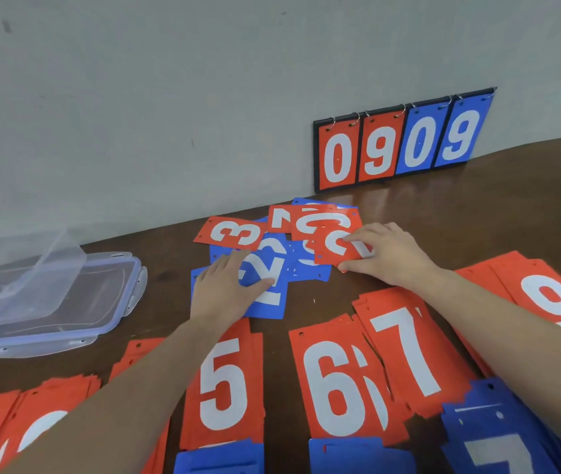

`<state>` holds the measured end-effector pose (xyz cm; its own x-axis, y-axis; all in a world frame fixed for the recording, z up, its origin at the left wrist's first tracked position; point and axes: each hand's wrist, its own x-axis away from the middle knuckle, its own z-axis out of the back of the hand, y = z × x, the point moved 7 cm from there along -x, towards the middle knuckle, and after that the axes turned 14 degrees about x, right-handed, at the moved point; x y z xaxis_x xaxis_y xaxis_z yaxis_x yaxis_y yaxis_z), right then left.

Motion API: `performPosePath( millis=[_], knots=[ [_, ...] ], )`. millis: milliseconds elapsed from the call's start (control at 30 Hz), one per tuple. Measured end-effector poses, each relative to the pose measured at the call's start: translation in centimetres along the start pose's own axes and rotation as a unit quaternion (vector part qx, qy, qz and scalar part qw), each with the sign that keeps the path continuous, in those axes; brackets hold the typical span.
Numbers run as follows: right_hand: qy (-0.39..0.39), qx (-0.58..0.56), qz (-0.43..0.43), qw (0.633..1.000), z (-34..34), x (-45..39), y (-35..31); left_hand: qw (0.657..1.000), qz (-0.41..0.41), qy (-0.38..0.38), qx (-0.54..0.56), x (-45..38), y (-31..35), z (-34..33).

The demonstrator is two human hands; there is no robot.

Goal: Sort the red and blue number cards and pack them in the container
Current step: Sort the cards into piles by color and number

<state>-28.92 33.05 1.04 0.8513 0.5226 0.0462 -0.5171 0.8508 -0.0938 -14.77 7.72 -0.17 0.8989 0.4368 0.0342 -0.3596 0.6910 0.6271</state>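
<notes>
**Sorting the last mixed heap of number cards**

The person leans over the dark wooden table (511,206) with both arms stretched toward a mixed heap of cards (282,241) near the wall. The right hand (387,256) pinches a small red card (335,249) between thumb and fingers, at the top of this heap. The left hand (224,289) lies flat, fingers nearly straight, and presses on a blue card (269,285); it holds nothing round.

Behind the wrists, close to the person, the sorted red piles already lie in a row: a 5 pile (224,384) under the left forearm, a 6 pile (337,384) between the arms, a 7 pile (405,350) beside the right forearm. Some blue piles (498,436) start below them, but they are cut by the edge and I cannot read them well. The clear container (50,302) waits well to the left of the left hand, with nothing in it that I can see, its lid seemingly leaning on it.

In my opinion the step now is to lift this red card free. To do it well, the left hand should keep the blue cards pressed down, so that they do not slide with it. The digit under the right fingers is partly covered, so it is better to read it before choosing the pile. A flip scoreboard (399,142) stands against the wall, beyond the right hand.
</notes>
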Motion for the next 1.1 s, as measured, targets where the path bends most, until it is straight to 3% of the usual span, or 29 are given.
performPosePath(
  millis=[333, 500, 700, 867, 967, 1100],
  knots=[
    [0.012, 0.122, -0.002, 0.993, 0.1, -0.1, -2.2, 0.999, -0.042, -0.015, 0.009, 0.3, 0.8, 0.6],
    [0.001, 0.048, -0.024, 0.999, -0.2, 0.7, -1.8, 0.997, -0.032, -0.015, 0.067, 0.9, 0.5, 2.3],
    [-0.022, 0.051, -0.086, 0.995, 0.1, 1.2, -1.7, 0.985, -0.047, -0.006, 0.166, 3.6, 0.8, 3.2],
    [0.037, 0.070, -0.102, 0.992, 1.2, 1.7, -2.6, 0.971, -0.061, 0.017, 0.231, 5.3, 0.8, 4.6],
    [0.066, -0.034, -0.074, 0.995, 1.6, 2.5, -3.2, 0.966, -0.077, 0.034, 0.243, 5.9, 0.9, 5.3],
    [0.090, -0.214, -0.089, 0.969, 3.3, 3.6, -3.4, 0.967, -0.053, 0.061, 0.241, 6.7, 0.3, 5.8]
  ],
)
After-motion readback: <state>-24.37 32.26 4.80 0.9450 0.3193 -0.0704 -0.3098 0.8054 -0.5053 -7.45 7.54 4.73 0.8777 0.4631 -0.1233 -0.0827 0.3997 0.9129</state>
